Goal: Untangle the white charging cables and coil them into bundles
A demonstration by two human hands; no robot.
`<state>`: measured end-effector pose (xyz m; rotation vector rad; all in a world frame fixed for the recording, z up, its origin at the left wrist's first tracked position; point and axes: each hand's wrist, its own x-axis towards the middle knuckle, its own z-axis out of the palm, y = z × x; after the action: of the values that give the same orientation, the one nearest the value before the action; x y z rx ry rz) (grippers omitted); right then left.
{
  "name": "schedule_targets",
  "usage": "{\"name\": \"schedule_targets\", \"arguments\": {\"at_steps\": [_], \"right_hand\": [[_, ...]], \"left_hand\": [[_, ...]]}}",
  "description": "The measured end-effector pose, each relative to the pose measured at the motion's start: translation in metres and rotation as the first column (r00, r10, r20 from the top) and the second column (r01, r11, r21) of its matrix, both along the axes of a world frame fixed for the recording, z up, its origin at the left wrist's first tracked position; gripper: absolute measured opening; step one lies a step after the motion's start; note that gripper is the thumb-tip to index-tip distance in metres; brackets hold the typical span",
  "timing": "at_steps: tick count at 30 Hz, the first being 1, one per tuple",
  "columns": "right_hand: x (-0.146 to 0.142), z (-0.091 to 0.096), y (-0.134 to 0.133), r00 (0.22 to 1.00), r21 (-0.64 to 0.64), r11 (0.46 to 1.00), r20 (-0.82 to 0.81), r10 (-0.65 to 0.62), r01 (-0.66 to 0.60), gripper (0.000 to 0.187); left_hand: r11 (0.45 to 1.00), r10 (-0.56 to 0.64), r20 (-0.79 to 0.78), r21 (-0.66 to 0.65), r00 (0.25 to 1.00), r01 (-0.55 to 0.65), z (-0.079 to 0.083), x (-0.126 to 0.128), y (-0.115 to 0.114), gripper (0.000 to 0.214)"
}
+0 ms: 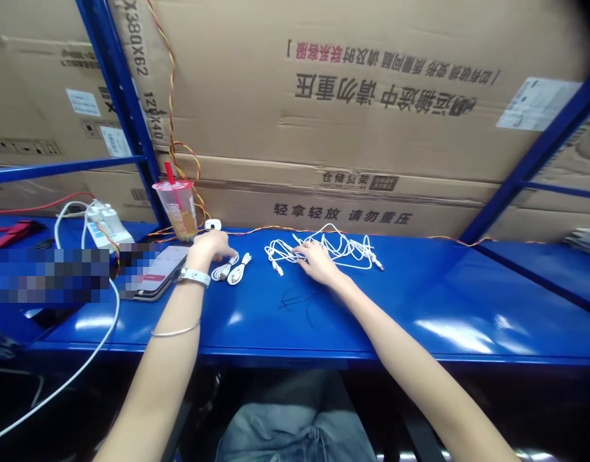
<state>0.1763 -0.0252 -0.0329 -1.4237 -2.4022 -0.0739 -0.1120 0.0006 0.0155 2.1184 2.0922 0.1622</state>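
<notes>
My left hand (214, 246) is curled over the upper end of a small coiled white cable (221, 272), its fingertips closed against it and partly hidden. Just to the right lies a second coiled white cable (239, 269), bundled the same way. My right hand (318, 262) rests at the near side of a loose tangle of white cables (345, 249), fingers stretched out and apart. Plugs show at the ends of the tangle, one near my right fingertips. Several thin dark ties (297, 299) are scattered below that hand on the blue shelf (256, 327).
Left of my left wrist lies a phone (160, 273). A drink cup with a red straw (178, 208) and a small white case (212, 224) stand behind that hand. A power strip (106, 224) with white cords is farther left. Large cardboard boxes (323, 147) form the back wall.
</notes>
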Motion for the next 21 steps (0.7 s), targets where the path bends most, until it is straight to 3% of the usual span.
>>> {"name": "schedule_targets", "arguments": {"at_steps": [3,4,7,9,14,17,21], "right_hand": [[-0.001,-0.001,0.003,0.999,-0.014,0.999,-0.034,0.029,-0.029,0.024],[-0.001,-0.001,0.004,0.998,-0.015,0.999,-0.047,0.035,-0.035,0.023],[0.000,0.000,0.004,0.998,-0.005,0.999,-0.039,0.046,-0.046,0.025],[0.002,-0.001,0.005,0.999,0.011,0.998,-0.005,0.054,-0.054,0.027],[0.009,0.001,0.009,0.997,0.071,0.995,-0.014,0.076,-0.075,0.023],[0.014,0.005,0.012,0.992,0.116,0.992,-0.103,0.068,-0.055,0.020],[0.020,0.013,0.012,0.969,0.177,0.984,-0.248,0.024,0.021,0.016]], "left_hand": [[0.990,-0.058,-0.057,0.128,0.997,0.065,0.002,0.017,-0.002,0.031],[0.968,-0.165,-0.023,0.189,0.986,0.166,0.001,0.025,-0.001,0.030],[0.831,-0.529,0.086,0.252,0.844,0.495,-0.010,0.051,0.001,0.029],[0.741,-0.652,0.025,0.233,0.758,0.630,-0.021,0.066,0.002,0.026],[0.762,-0.588,-0.136,0.237,0.797,0.603,-0.035,0.079,0.000,0.017],[0.749,-0.572,-0.167,0.293,0.803,0.594,-0.031,0.077,-0.002,0.019],[0.732,-0.576,-0.093,0.383,0.812,0.563,-0.022,0.076,-0.002,0.020]]}}
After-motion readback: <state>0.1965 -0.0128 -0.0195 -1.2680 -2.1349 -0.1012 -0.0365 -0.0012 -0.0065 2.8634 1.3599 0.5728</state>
